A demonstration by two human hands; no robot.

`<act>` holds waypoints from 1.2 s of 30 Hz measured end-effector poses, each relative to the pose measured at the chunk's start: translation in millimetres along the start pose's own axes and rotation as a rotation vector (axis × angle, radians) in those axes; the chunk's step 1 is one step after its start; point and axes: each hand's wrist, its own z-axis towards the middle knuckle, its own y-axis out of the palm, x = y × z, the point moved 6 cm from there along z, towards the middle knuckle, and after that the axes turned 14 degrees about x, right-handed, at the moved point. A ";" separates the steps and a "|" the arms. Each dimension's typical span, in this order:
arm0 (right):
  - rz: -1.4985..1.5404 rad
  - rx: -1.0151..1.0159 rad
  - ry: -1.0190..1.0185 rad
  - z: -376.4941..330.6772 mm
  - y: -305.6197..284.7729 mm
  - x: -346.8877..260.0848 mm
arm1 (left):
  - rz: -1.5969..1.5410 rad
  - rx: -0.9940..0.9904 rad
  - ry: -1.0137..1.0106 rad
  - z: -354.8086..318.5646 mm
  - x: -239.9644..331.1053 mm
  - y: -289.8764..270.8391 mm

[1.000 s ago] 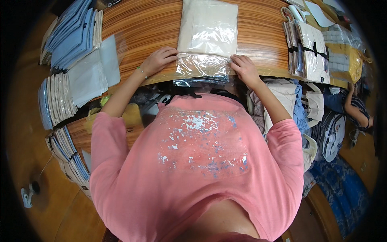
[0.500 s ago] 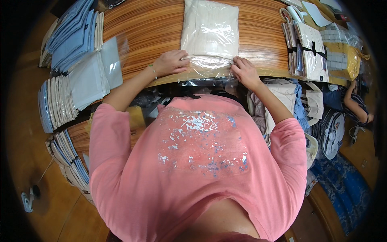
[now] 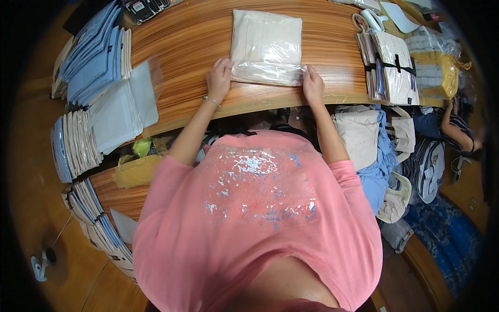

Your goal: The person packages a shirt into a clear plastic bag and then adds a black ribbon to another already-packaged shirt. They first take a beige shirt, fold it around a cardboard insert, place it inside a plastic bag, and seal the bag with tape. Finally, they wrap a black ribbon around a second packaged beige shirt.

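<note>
A cream folded cloth in a clear plastic bag (image 3: 266, 46) lies flat on the wooden table (image 3: 192, 41). My left hand (image 3: 219, 78) presses the bag's near left corner. At the near right corner my right hand (image 3: 313, 83) pinches the bag's edge. Both arms reach forward from a pink shirt that fills the lower part of the view.
Stacks of bagged blue and cream cloths (image 3: 96, 57) stand at the left, more (image 3: 78, 151) fan along the table's near left edge. Bound cream packs (image 3: 392, 67), a yellow bag (image 3: 439, 73) and scissors (image 3: 366, 18) lie right. Another person's arm (image 3: 457, 130) shows far right.
The bag's loose near flap has been folded under or flattened, and the package has slid a little farther from me. Both hands moved forward with it.
</note>
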 end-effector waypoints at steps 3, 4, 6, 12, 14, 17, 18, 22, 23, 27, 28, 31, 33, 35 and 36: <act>-0.025 0.041 0.066 1.6 3.7 4.5 | 0.008 0.107 -0.050 6.2 4.1 0.4; -0.040 0.043 0.069 2.5 3.3 0.1 | 0.019 0.129 -0.052 6.2 5.4 0.9; -0.059 0.042 0.089 3.1 4.6 -3.1 | 0.039 0.171 -0.057 6.2 7.2 0.5; -0.137 0.037 0.158 11.1 8.8 -2.6 | 0.135 0.143 -0.056 10.8 2.3 7.2; -0.140 0.036 0.151 12.2 7.4 -5.0 | 0.147 0.107 -0.071 12.2 1.3 10.0; -0.213 0.022 0.185 14.9 6.3 -6.7 | 0.171 0.042 -0.093 14.9 -0.5 13.7; -0.227 0.020 0.193 15.7 6.2 -6.0 | 0.180 0.018 -0.100 16.0 -1.1 15.0; -0.241 0.052 0.184 18.1 5.8 -10.4 | 0.212 0.014 -0.066 19.0 -10.9 17.4; -0.237 0.071 0.174 17.4 5.4 -12.3 | 0.222 0.006 -0.076 19.4 -12.7 18.1; -0.333 0.154 0.103 15.0 5.3 -22.8 | 0.274 -0.049 -0.131 20.6 -5.5 20.0; -0.334 0.180 0.085 12.8 6.1 -24.4 | 0.271 -0.031 -0.124 19.5 -2.1 19.0; -0.372 0.190 0.062 10.5 9.0 -27.2 | 0.264 0.027 -0.093 17.8 3.4 16.7; -0.399 0.181 0.053 10.2 11.3 -29.1 | 0.264 0.076 -0.058 16.4 -0.2 16.7; -0.423 0.186 0.047 10.6 12.2 -28.7 | 0.195 0.085 0.015 17.9 1.1 16.8; -0.406 0.196 0.040 10.1 11.2 -28.4 | 0.161 0.090 0.052 18.5 2.1 17.1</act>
